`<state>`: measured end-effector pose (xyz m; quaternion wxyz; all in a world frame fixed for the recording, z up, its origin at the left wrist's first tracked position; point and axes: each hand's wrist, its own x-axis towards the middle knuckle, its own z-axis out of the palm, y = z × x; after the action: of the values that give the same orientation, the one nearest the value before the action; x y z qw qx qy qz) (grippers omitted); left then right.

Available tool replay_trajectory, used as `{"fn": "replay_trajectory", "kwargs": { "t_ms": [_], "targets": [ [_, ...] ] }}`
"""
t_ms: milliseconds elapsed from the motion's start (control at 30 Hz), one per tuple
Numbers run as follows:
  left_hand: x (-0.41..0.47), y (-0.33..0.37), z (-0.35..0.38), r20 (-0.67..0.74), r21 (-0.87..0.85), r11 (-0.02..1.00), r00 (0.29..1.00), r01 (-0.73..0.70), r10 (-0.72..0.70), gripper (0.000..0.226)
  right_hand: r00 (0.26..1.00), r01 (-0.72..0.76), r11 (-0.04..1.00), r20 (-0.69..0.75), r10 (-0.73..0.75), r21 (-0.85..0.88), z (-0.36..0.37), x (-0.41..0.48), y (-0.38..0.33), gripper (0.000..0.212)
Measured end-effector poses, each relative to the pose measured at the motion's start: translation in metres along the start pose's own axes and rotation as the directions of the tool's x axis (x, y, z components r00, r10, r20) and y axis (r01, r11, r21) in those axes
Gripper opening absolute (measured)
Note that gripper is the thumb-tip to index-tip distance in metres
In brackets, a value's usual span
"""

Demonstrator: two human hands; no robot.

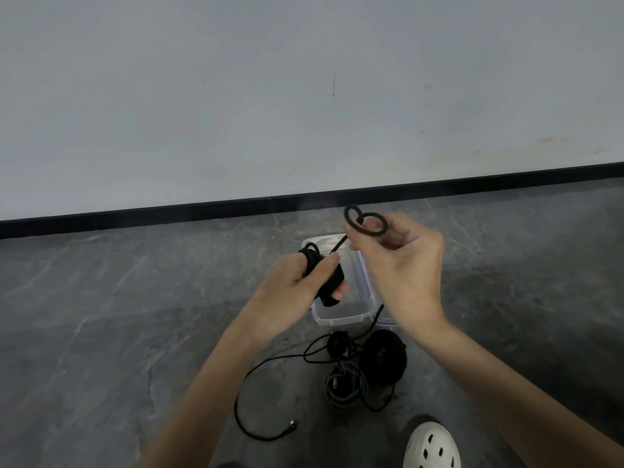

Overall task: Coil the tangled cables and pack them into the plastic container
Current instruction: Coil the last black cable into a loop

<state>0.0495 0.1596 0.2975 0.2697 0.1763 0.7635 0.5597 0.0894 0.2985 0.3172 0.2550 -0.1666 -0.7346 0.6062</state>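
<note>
My left hand (297,282) grips the coiled cable (324,275) & my right hand (398,261) fingers pinch its loop (366,224) over the box (366,288).

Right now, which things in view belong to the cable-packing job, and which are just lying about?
Job:
- black cable, held by left hand and right hand
- clear plastic container
- tangled cables on the floor

Lying about:
- white perforated shoe
- black round object, unclear what it is
</note>
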Motion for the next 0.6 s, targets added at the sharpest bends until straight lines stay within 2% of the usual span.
{"fn": "replay_trajectory", "kwargs": {
  "t_ms": [100, 200, 600],
  "targets": [
    [0.0, -0.001, 0.0, 0.016, -0.019, 1.0, 1.0, 0.001, 0.0, 0.043, 1.0, 0.017, 1.0, -0.001, -0.017, -0.004, 0.001, -0.001, 0.001, 0.006],
    [0.002, -0.003, 0.001, 0.024, -0.021, 1.0, 1.0, -0.011, 0.012, 0.043, 0.999, 0.032, 0.995, -0.005, -0.032, -0.098, 0.001, 0.001, 0.004, 0.009],
    [0.003, -0.006, 0.004, 0.09, 0.021, 0.999, 0.995, -0.045, 0.043, 0.044, 0.995, -0.104, 0.976, -0.021, 0.102, -0.191, -0.003, 0.01, 0.007, 0.022]
  ]
}}
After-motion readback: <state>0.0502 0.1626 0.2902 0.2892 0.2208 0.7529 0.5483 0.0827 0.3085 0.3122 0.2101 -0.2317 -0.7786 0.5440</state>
